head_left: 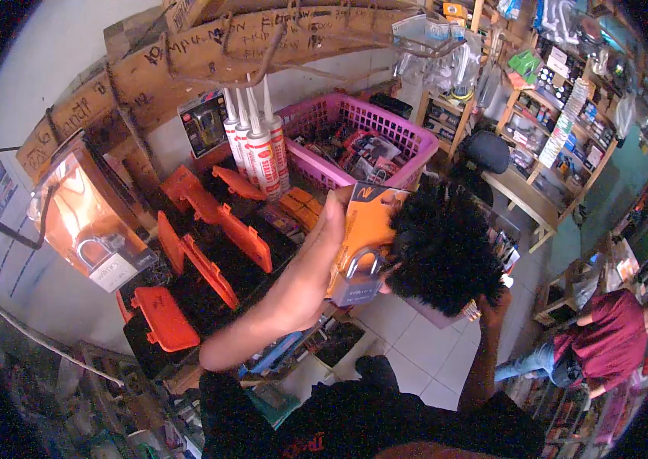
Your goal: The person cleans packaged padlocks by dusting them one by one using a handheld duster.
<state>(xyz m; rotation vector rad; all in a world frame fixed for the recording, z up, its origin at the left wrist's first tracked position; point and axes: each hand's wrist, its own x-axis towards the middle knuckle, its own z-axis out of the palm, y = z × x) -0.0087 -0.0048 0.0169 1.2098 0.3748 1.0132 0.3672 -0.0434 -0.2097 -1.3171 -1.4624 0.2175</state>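
Across the upper left of the frame ran a wooden rail (186,57), its bent metal hooks (274,53) jutting out where, I judged, a raised sleeve might snag. At the upper middle stood a pink basket (389,122) heaped with small packets, which a bumped corner could have spilled. Right of centre bulked a black bristly duster (446,245), close against the pack; its spread could brush things aside before anyone noticed. The right hand (494,306) was at its lower right edge, but the bristles hid the fingers and I couldn't tell whether they gripped it; a loose hold might have let it drop. Left of centre, orange plastic flaps (247,237) stuck up near the left forearm, ready to catch on it. Behind them, white tubes (262,164) stood bunched with their nozzles up, and a careless elbow could have toppled them. At the centre, the left hand (310,271) was clamped on the padlock pack (362,245) by its left edge; with the metal low on the card, an easing thumb might have let it slip.
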